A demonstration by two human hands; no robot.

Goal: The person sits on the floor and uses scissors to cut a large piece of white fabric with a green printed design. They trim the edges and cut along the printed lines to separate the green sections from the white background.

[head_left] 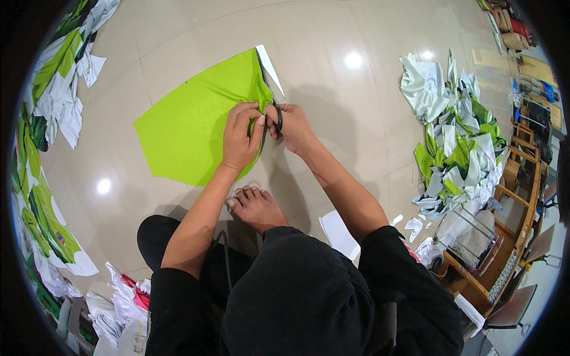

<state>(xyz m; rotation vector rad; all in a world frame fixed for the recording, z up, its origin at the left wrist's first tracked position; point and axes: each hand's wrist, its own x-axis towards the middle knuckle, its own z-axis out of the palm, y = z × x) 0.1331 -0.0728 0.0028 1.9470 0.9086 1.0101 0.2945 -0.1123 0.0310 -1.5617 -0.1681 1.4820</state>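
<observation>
A bright lime-green fabric piece [184, 118] lies spread on the tiled floor in front of me. Its right edge shows a dark border and a narrow white strip [270, 71] that tapers to a point. My left hand [242, 135] rests on the fabric and pinches its right edge between thumb and fingers. Directly beside it, my right hand [291, 126] is closed round the black handles of a pair of scissors [278, 121]. The blades are mostly hidden at the fabric's edge near my left fingertips.
White and green fabric scraps [457, 142] are heaped on the right, beside a wooden frame [522, 207]. More green and white fabric [44, 202] lies along the left. My bare foot [258, 209] is just below the green piece; a white piece [339, 234] lies under my right arm.
</observation>
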